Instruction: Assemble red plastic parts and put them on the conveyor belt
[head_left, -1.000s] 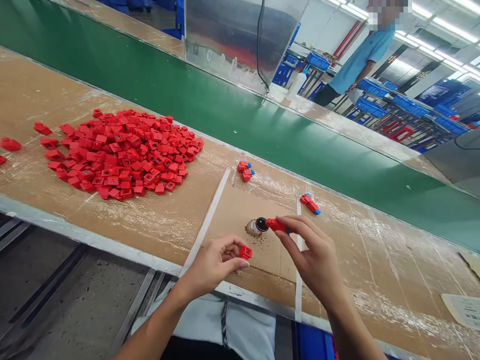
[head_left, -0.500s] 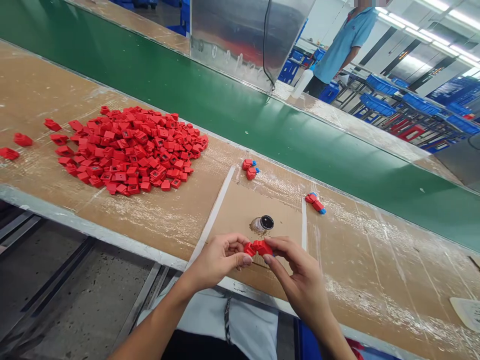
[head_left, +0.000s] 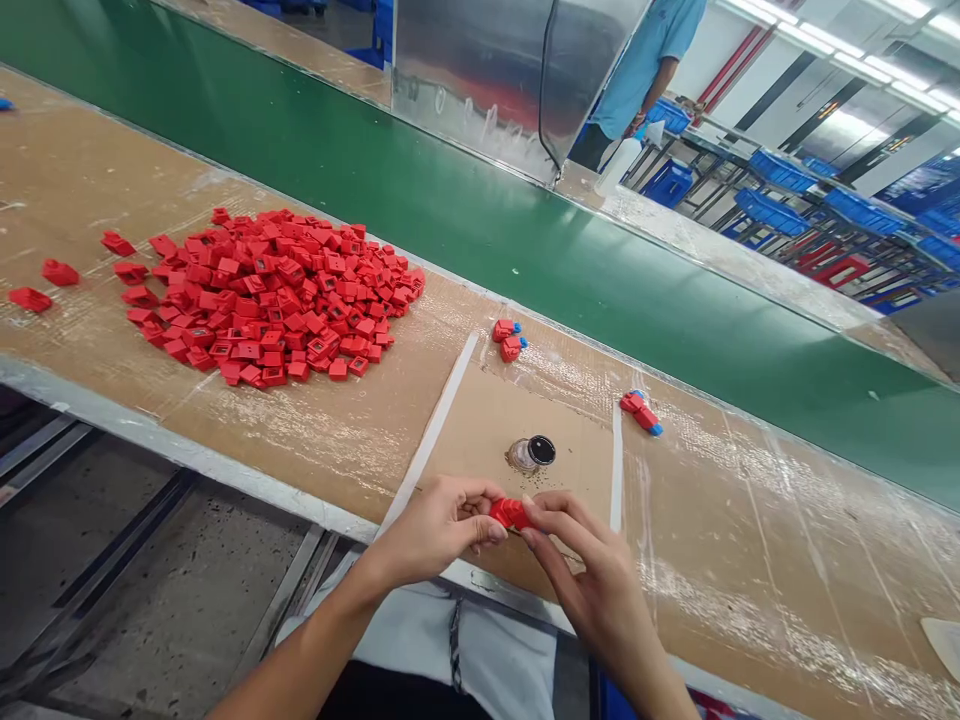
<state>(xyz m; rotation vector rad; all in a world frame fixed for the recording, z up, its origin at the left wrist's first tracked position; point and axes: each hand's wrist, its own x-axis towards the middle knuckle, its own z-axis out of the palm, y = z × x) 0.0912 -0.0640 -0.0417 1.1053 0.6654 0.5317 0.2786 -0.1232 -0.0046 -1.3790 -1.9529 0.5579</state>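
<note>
1. The left hand [head_left: 439,530] and right hand [head_left: 592,570] are both closed on a red plastic part [head_left: 511,514], held between them just above the cardboard-covered bench [head_left: 720,560]. The fingers hide much of it, so its exact shape is hard to tell.
2. A small black-lidded jar [head_left: 531,452] sits just beyond the hands.
3. A heap of red plastic pieces [head_left: 270,300] lies farther left on the bench.
4. Blue-tipped red parts [head_left: 640,412] lie beyond the right hand.

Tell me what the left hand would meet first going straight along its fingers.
The red plastic piece that the left hand pinches; past it, as far as depth shows, the right hand.
</note>
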